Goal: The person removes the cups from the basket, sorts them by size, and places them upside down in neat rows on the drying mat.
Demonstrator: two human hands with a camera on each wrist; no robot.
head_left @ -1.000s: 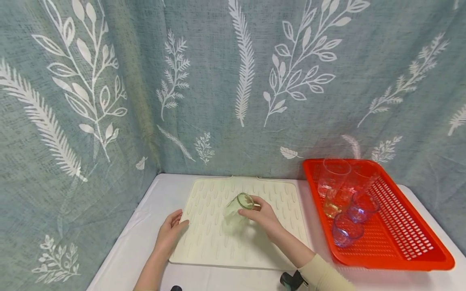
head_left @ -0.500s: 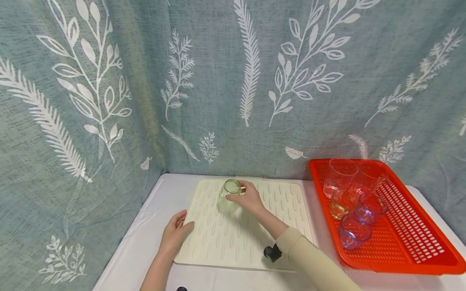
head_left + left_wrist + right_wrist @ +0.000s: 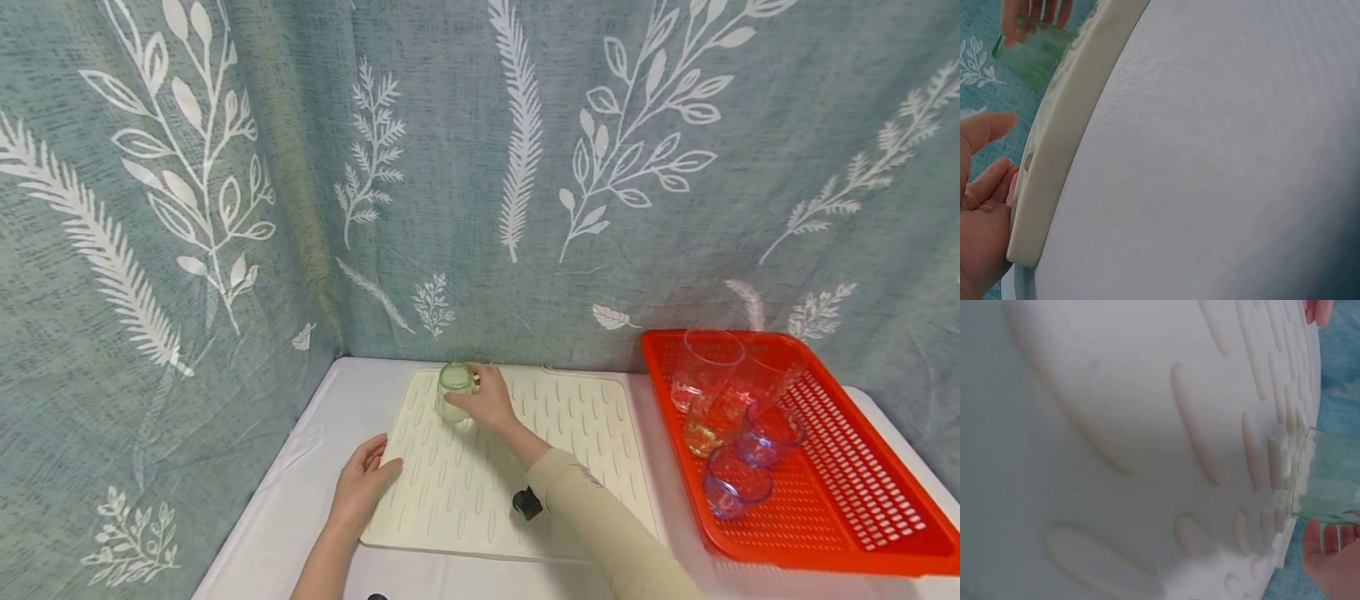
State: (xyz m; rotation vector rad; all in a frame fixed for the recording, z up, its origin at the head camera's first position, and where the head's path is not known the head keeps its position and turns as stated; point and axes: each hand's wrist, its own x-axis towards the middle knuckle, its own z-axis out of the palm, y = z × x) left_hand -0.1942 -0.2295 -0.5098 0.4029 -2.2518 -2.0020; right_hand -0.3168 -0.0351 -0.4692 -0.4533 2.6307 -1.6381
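A pale green drinking glass stands near the back left corner of the cream ribbed drying mat. My right hand grips it from the right, thumb on the near side and fingers behind. In the right wrist view the glass meets the mat's surface, with my fingers on its side. The left wrist view also catches the green glass beyond the mat's edge. My left hand lies at the mat's left edge, fingers loosely bent, holding nothing.
A red plastic basket at the right holds several glasses: clear tumblers, a yellowish glass and blue glasses. A patterned green-blue curtain hangs behind and left of the white table.
My right hand has carried the green glass leftward and back across the mat, and the glass has come from tilted to upright. The left hand stays at the mat's left edge.
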